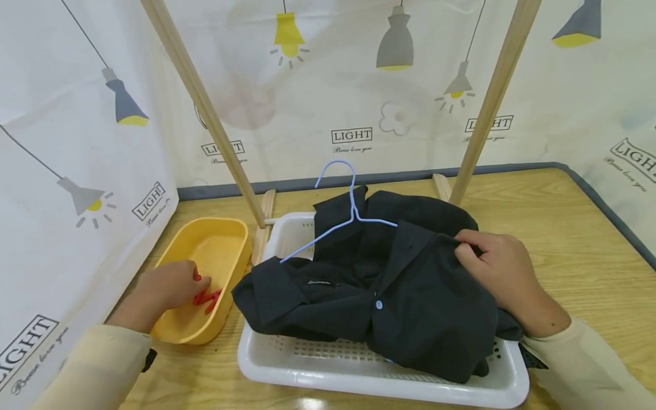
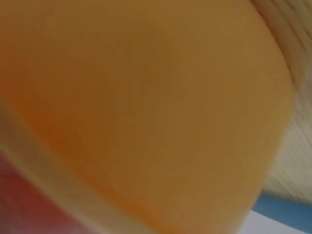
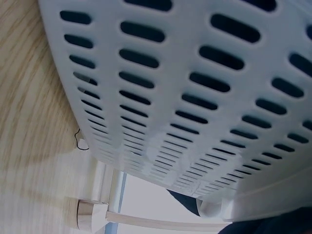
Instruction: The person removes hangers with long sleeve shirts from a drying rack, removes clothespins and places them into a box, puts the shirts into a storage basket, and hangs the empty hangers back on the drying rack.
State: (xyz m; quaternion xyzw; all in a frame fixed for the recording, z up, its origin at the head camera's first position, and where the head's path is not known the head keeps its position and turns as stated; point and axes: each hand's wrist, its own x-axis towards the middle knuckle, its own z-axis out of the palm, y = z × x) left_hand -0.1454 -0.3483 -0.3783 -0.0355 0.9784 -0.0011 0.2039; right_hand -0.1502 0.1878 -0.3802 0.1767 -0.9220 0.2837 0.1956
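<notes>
A black shirt point(image 1: 430, 296) with a collar and a pale button lies bunched over a white perforated basket point(image 1: 287, 376). A light-blue wire hanger point(image 1: 353, 210) sits in the shirt's neck, its hook standing up. My right hand point(image 1: 499, 276) pinches the shirt's cloth at its right side. Inside a yellow tray point(image 1: 225, 228), my left hand point(image 1: 169, 285) reaches down, with red between its fingers that appears to be a clothespin. Red clothespins point(image 1: 207, 299) lie beside the fingertips. In the left wrist view, the tray's wall point(image 2: 170, 107) fills most of the blurred picture.
Two wooden poles point(image 1: 215, 125) rise behind the basket from wooden feet point(image 1: 263, 233) on the wood-grain table point(image 1: 579, 228). A white cloth wall point(image 1: 307, 102) printed with lamps closes off the back and sides. The basket's slotted side point(image 3: 161, 117) shows in the right wrist view.
</notes>
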